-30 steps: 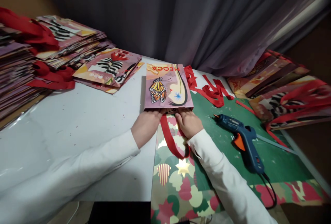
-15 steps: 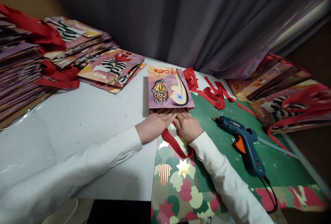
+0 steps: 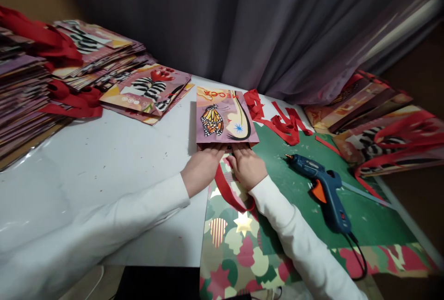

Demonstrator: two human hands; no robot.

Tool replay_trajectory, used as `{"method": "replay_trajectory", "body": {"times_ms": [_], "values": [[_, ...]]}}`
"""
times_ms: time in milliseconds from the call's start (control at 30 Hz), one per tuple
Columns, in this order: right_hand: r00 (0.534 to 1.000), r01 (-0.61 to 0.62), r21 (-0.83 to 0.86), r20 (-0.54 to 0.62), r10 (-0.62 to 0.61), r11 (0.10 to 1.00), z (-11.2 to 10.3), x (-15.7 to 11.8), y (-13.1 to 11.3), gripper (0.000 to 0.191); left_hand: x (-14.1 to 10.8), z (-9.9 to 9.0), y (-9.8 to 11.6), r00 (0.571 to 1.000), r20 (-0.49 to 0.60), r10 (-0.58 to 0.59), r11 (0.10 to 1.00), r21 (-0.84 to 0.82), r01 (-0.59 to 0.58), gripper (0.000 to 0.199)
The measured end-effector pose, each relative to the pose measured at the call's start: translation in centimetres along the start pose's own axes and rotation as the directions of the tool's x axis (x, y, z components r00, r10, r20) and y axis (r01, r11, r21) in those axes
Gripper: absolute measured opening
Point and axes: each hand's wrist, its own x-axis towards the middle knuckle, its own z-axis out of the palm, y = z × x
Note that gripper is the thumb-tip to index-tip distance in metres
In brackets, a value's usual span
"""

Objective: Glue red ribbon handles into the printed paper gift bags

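A printed paper bag (image 3: pixel 225 122) with a butterfly and red lettering lies at the middle, its mouth toward me. My left hand (image 3: pixel 204 166) has its fingertips inside the bag's mouth at the left, palm down. Beside it, my right hand (image 3: pixel 248 163) reaches into the same opening, thumb apart from the fingers. The fingertips of both hands are hidden under the bag's upper panel. A red ribbon loop (image 3: pixel 229 193) hangs out of the opening onto the patterned sheet (image 3: pixel 239 244) below my hands.
A blue glue gun (image 3: pixel 324 184) lies on the green mat (image 3: pixel 294 217) at right. Red ribbon pieces (image 3: pixel 286 126) sit behind it. Flat bags (image 3: pixel 145 89) and tall stacks (image 3: pixel 24 92) stand at left, more bags (image 3: pixel 374 143) at far right.
My hands have moved slightly apart inside the bag's mouth, leaving a gap between them. The whole view has shifted a little.
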Motion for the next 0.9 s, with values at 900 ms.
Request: {"method": "replay_trajectory", "body": {"times_ms": [900], "values": [[0.992,-0.112,0.079,0.069,0.107,0.991,-0.1,-0.3,0.8,0.037,-1.5,-1.2,-2.5,0.991,0.103,-0.086,0.996,0.035,0.082,0.038]]}}
